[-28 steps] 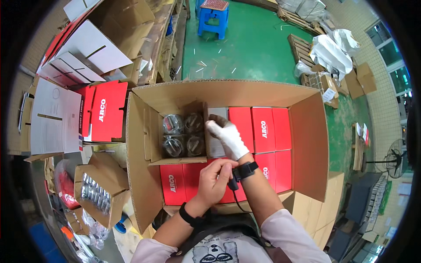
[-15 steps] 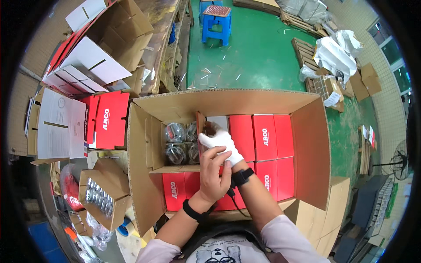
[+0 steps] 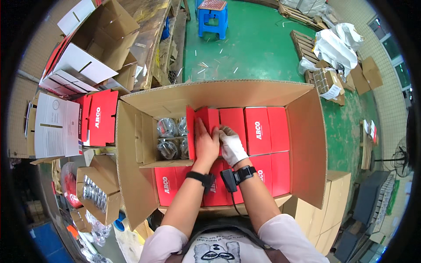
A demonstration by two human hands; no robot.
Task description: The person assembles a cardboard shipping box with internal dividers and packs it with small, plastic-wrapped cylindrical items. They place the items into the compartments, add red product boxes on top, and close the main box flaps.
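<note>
A large open cardboard carton [image 3: 307,144] stands before me with red boxes [image 3: 232,120] packed in rows inside it. My left hand [image 3: 206,142] is bare, its fingers stretched along the red lid of a small box [image 3: 206,115] in the far row, thumb apart. That box's left flap stands upright. My right hand [image 3: 232,143], in a white glove with bare fingertips, has its fingers bent together at the same box's right edge. Clear-wrapped round metallic parts [image 3: 167,149] sit in an open cardboard compartment left of my hands. Both wrists carry black straps.
Folded red-and-white boxes [image 3: 101,116] and open cardboard boxes stand at the left. A smaller carton [image 3: 97,197] of metallic parts sits at the lower left. Beyond the carton are a wooden workbench [image 3: 151,39] and a blue stool [image 3: 213,19]; cartons [image 3: 322,210] are stacked at the right.
The box's open top is now covered by its red lid. My left hand has moved off my gloved right hand onto this lid; my right hand has shifted to its right edge.
</note>
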